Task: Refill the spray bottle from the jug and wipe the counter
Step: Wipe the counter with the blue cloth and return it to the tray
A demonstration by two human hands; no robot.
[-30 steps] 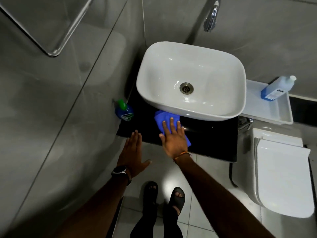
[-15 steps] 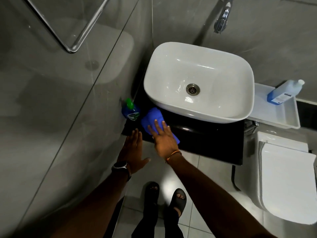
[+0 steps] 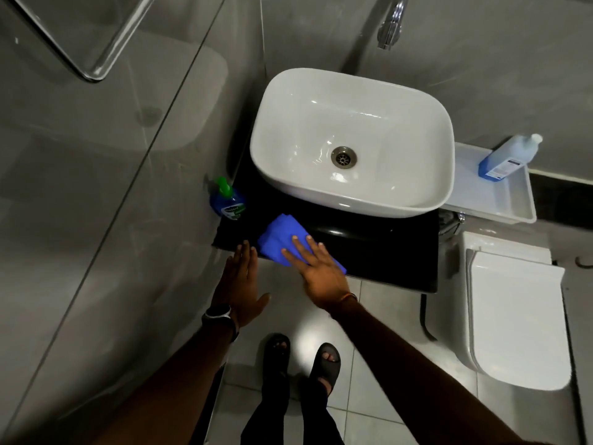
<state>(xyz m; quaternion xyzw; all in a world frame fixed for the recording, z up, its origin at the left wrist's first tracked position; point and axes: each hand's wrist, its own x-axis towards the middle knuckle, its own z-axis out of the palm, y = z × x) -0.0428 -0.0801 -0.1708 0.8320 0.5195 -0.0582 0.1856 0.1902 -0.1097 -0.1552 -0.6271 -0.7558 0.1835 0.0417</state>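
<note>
The right hand [image 3: 316, 271] lies flat, fingers spread, pressing a folded bright blue cloth [image 3: 282, 239] onto the front left part of the glossy black counter [image 3: 385, 255]. The left hand [image 3: 240, 284] hovers flat with its fingers together and thumb out, gripping nothing, its fingertips at the counter's front edge just left of the cloth. A black watch [image 3: 218, 316] sits on the left wrist.

A white rounded-rectangular ceramic basin [image 3: 288, 123] takes up most of the counter behind the cloth. A blue soap bottle with a green pump [image 3: 227, 200] stands at the counter's left corner against the grey wall, near the cloth. To the right of the basin, a white plastic tray [image 3: 500, 200] carries a blue bottle with a white cap [image 3: 507, 155]. A white toilet with its lid closed [image 3: 516, 316] stands below the tray.
</note>
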